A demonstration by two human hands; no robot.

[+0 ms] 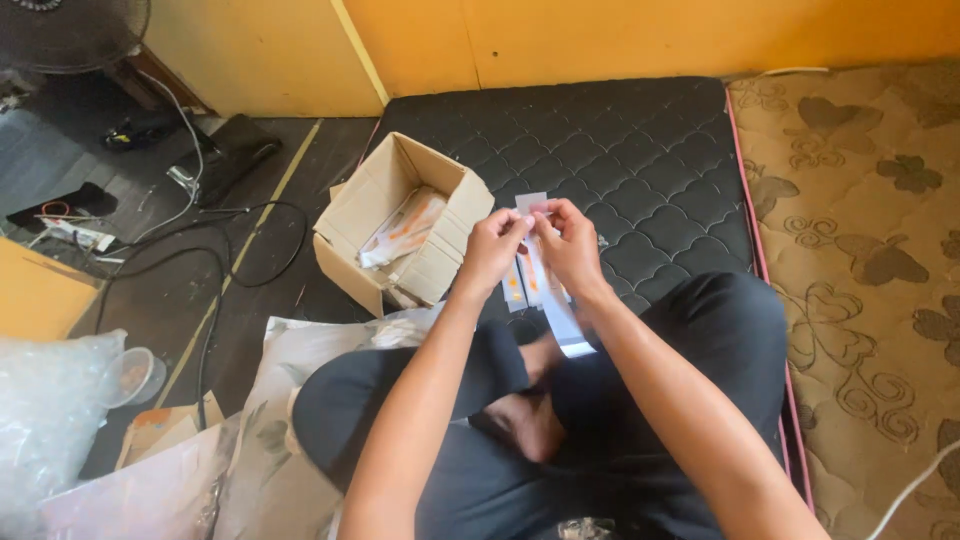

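My left hand (492, 248) and my right hand (568, 243) are raised together in front of me, both pinching the top of a long white strip of small packets with orange marks (540, 290). The strip hangs down between my hands toward my crossed legs. Its upper end pokes out above my fingers. To the left of my hands an open cardboard box (352, 215) rests tilted on the edge of the black quilted mattress (640, 150). More white and orange packets (405, 228) lie inside the box.
A brown patterned mattress (870, 250) lies to the right. Cables (215, 265) and a power strip (75, 232) cross the dark floor at left. A clear plastic bag (45, 410), a plastic cup (135, 375) and flattened cardboard (165, 430) lie at lower left. Yellow walls stand behind.
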